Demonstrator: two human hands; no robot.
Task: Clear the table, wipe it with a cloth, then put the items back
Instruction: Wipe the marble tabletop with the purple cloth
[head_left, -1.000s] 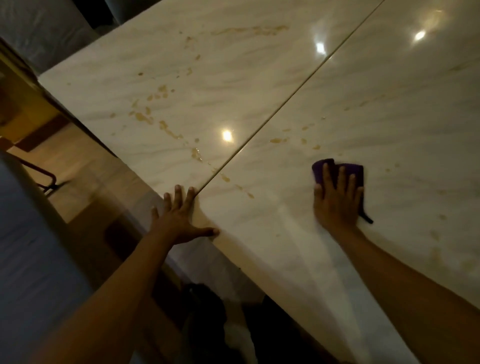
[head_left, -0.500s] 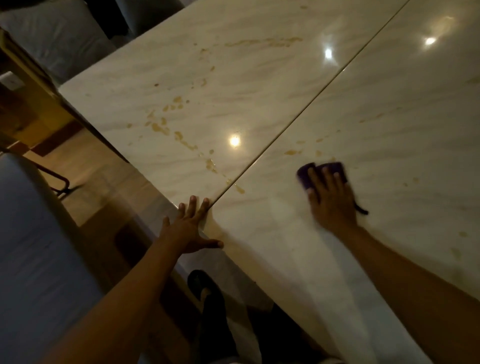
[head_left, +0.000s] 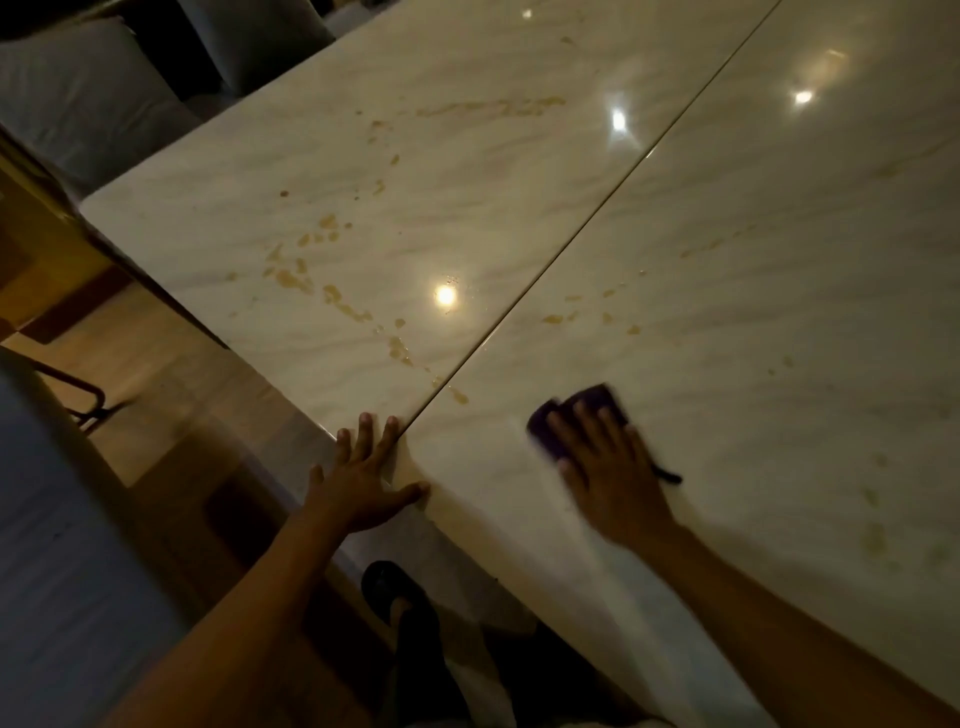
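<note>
A glossy pale marble table fills the view, split by a thin seam that runs from its near edge to the far right. Brown stains dot the left slab and lie by the seam. My right hand lies flat with straight fingers on a purple cloth, pressing it onto the right slab near the front edge. My left hand rests spread on the table's near edge at the seam, holding nothing.
Grey cushioned seats stand beyond the table's far left corner. A wooden floor shows at the left, with a dark metal chair leg. A dark slipper is below the table edge.
My right hand has slid the purple cloth to the left and nearer the front edge, toward the seam. The left hand has stayed at the edge while the view shifted.
</note>
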